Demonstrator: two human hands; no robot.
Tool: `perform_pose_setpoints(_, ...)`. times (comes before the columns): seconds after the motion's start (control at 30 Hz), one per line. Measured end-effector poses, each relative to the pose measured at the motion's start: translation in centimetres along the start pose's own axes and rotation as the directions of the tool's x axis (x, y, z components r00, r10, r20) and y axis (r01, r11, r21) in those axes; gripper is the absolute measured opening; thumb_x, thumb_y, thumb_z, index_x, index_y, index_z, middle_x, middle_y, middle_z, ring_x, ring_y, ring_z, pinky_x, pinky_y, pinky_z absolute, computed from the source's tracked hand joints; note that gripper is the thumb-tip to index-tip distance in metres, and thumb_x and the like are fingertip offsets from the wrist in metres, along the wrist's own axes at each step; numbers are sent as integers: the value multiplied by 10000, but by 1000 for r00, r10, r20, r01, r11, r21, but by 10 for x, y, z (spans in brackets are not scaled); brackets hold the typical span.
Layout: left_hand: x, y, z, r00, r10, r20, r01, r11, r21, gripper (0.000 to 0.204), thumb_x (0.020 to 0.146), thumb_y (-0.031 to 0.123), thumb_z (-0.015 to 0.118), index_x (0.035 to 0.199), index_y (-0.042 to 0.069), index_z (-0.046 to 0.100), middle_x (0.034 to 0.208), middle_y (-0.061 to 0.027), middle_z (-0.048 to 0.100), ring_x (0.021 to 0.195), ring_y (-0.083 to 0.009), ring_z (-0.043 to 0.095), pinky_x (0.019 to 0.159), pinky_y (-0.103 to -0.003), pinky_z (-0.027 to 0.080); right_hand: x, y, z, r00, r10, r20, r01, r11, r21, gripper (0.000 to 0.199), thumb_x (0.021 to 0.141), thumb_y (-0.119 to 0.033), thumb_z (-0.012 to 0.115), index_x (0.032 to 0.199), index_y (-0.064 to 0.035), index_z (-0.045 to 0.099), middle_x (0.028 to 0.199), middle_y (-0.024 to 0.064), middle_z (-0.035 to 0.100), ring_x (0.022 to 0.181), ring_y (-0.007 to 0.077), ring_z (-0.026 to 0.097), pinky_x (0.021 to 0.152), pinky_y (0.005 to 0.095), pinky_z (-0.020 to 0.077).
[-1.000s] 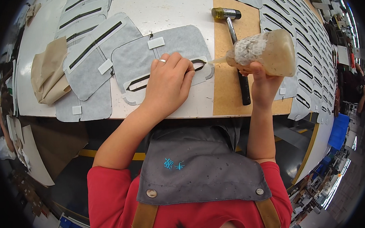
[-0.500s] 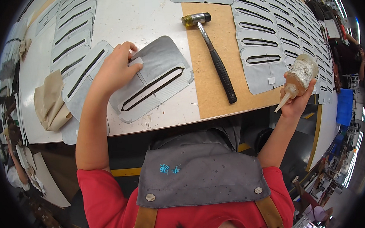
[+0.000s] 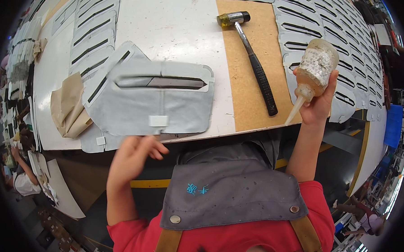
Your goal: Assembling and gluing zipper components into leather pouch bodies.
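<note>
In my right hand (image 3: 317,104) is a translucent squeeze bottle (image 3: 317,66), its long nozzle aimed down and left. White crust covers part of the bottle, and amber liquid shows inside. My left hand (image 3: 135,157) hovers at the table's front edge, fingers loosely bent and apart, with nothing seen in them. Just beyond it is a grey fabric panel (image 3: 183,109), slightly blurred, its white tab toward me and its black-edged slot on the far side. This panel overlaps another grey panel (image 3: 106,85) lying at an angle.
A hammer (image 3: 256,72) with a yellow-and-black head lies on a brown board (image 3: 236,86). Rows of slotted grey panels (image 3: 299,29) cover the right side; more panels (image 3: 91,36) line the left. Crumpled tan material (image 3: 69,107) sits at the left front. Other people are in the background.
The grey panel has turned, bringing its tab to the near side and its slot to the far side. My left hand has let go and come back toward me. The bottle is still held.
</note>
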State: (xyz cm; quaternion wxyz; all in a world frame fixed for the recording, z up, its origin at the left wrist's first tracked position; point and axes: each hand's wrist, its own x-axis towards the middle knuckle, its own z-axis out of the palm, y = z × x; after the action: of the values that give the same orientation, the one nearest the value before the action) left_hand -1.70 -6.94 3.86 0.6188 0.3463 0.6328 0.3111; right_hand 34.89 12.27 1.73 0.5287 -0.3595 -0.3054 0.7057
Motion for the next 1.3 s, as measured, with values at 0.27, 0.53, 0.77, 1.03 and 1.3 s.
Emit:
perform_pose_setpoints(0.27, 48, 31, 50, 767, 641, 15, -513, 599, 615, 120, 860, 70, 630, 973, 31, 615, 931, -95, 615, 877, -269, 593, 758, -343, 455, 8, 35, 38, 985, -29, 172, 80, 951, -298, 657, 854, -579, 630, 1217, -42, 519, 1013, 96, 665, 759, 230, 678, 571, 316, 539)
perform_pose_setpoints(0.53, 109, 15, 55, 704, 709, -35, -447, 481, 755, 151, 821, 50, 647, 959, 61, 584, 919, -67, 526, 930, -243, 509, 810, -359, 344, 10, 66, 79, 945, -196, 260, 268, 921, -281, 524, 844, -241, 759, 1192, 18, 465, 1016, 125, 630, 806, 207, 677, 611, 311, 586)
perform_pose_setpoints(0.77, 110, 11, 58, 672, 740, -39, -466, 463, 754, 164, 797, 86, 663, 934, 76, 573, 920, -86, 500, 893, -273, 486, 762, -388, 347, 9, 69, 84, 916, -298, 271, 399, 759, -515, 612, 843, -438, 723, 1147, 52, 517, 959, 127, 651, 764, 212, 680, 618, 335, 593)
perform_pose_setpoints(1.03, 110, 10, 59, 659, 751, -46, -471, 458, 754, 156, 796, 86, 663, 924, 73, 574, 912, -89, 502, 886, -273, 489, 760, -384, 348, 12, 74, 80, 919, -251, 303, 358, 854, -379, 534, 842, -176, 758, 1221, 33, 445, 1017, 135, 621, 839, 191, 665, 659, 306, 590)
perform_pose_setpoints(1.3, 109, 9, 60, 663, 747, -45, -468, 461, 755, 149, 798, 82, 662, 916, 72, 572, 917, -88, 504, 887, -272, 490, 760, -384, 350, 7, 63, 75, 924, -276, 264, 368, 828, -423, 548, 858, -352, 730, 1206, -5, 487, 984, 103, 639, 758, 170, 665, 558, 251, 567)
